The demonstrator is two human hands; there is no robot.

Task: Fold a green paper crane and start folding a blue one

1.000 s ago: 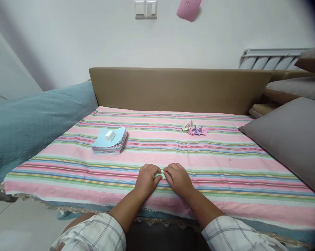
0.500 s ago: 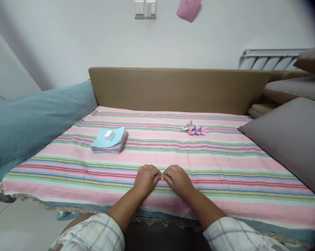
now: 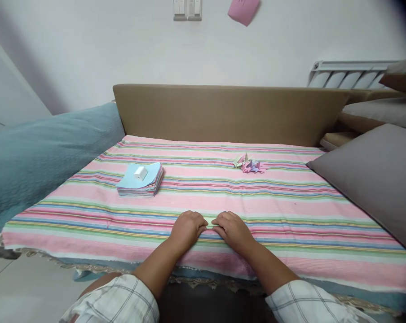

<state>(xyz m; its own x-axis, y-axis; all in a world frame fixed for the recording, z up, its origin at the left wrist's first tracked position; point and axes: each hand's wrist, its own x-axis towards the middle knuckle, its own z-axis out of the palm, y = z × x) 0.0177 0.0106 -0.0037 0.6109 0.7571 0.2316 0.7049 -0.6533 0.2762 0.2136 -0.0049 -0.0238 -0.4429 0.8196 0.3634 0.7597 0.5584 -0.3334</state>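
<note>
Between my two hands is a small piece of pale green paper (image 3: 209, 223), most of it covered by my fingers. My left hand (image 3: 188, 229) pinches its left end between thumb and fingers. At the other end my right hand (image 3: 232, 229) grips it the same way. A narrow strip shows in the gap between the fingertips; its full shape is hidden. Both hands rest low over the striped cloth (image 3: 196, 186), close to its front edge.
At left on the cloth is a stack of coloured paper (image 3: 139, 184), topped by a small white block (image 3: 140, 173). Several folded paper pieces (image 3: 252, 166) lie back right. A grey cushion (image 3: 374, 175) borders the right side, a brown backrest (image 3: 223, 114) the rear.
My fingertips have moved slightly apart, so more of the pale green paper shows between them. The view has shifted a little; the other things lie where they were.
</note>
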